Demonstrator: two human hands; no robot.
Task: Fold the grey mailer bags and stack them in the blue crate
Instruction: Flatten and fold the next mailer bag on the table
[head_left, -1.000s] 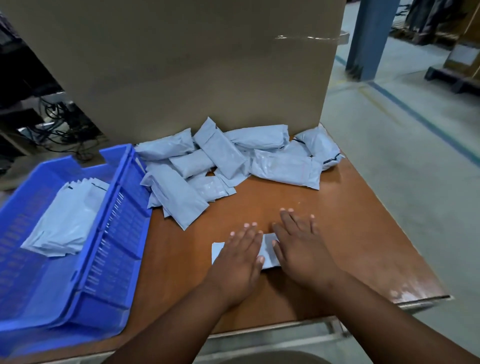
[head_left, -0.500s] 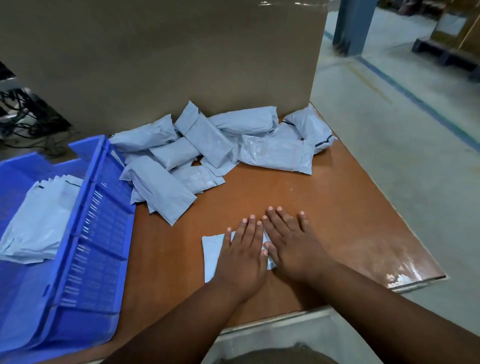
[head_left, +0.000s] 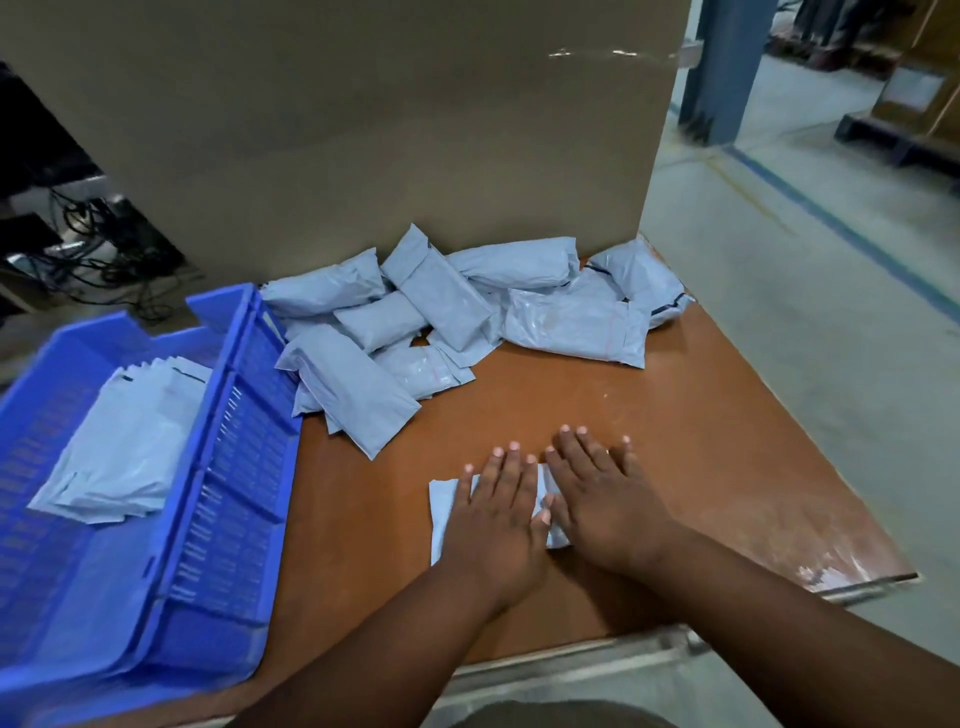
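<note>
Two hands flat, fingers straight: my left hand (head_left: 501, 512) and right hand (head_left: 605, 501) press one grey mailer bag (head_left: 442, 506) onto the table (head_left: 701, 415) | unfolded bag heap (head_left: 447, 317) near cardboard box (head_left: 363, 130) | folded stack (head_left: 119, 447) in blue crate (head_left: 228, 467) at left

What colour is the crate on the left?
Bright blue, with slotted walls: the crate shows clearly in the head view.
</note>
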